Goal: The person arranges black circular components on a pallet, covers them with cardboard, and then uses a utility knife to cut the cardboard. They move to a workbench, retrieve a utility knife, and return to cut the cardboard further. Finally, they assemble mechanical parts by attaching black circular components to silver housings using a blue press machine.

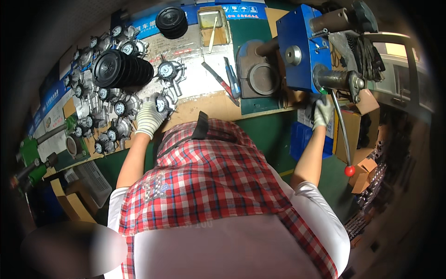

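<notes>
My left hand point(151, 117), in a striped knit glove, is at the table's front edge. Its fingers are closed round the near side of a silver metal housing with a round centre point(162, 104). Another such housing point(168, 70) lies just beyond it, and several more crowd the table to its left. My right hand point(322, 112), also gloved, is low under the blue press point(297, 51), close to its lever. Its fingers are curled at something dark, which I cannot make out.
Stacked black ribbed discs point(118, 69) stand among the housings; a smaller stack point(172, 23) is farther back. A red-handled tool point(217, 76) and a blue-handled one point(231, 76) lie mid-table. A red-knobbed lever point(343, 130) hangs beside my right forearm, above a blue bin point(306, 142) and cardboard boxes point(364, 174).
</notes>
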The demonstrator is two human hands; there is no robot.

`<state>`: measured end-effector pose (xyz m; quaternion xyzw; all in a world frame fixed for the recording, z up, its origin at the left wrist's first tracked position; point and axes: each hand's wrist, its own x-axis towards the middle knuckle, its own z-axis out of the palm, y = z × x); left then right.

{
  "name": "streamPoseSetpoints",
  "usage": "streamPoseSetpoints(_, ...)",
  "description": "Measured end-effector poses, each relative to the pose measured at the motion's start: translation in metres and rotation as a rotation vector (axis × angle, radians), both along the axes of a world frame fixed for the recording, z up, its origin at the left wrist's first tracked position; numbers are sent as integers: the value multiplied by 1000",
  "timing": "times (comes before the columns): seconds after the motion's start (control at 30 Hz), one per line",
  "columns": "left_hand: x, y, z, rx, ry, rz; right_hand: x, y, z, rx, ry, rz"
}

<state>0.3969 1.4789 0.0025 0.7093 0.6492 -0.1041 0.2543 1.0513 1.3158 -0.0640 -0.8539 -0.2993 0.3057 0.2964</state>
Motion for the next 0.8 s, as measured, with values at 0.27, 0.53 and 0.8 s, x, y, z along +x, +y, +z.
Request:
streamPoseSetpoints(0.27, 36, -35, -17, -130, -83, 31, -161, 95, 30, -574, -423, 744)
streamPoseSetpoints(0.53, 111, -8, -9, -234, -247, -140, -328, 252, 17, -230, -93, 693)
streamPoseSetpoints(0.8, 68, 5, -10, 11, -84, 322, -348, 345, -45, -381, -286, 521)
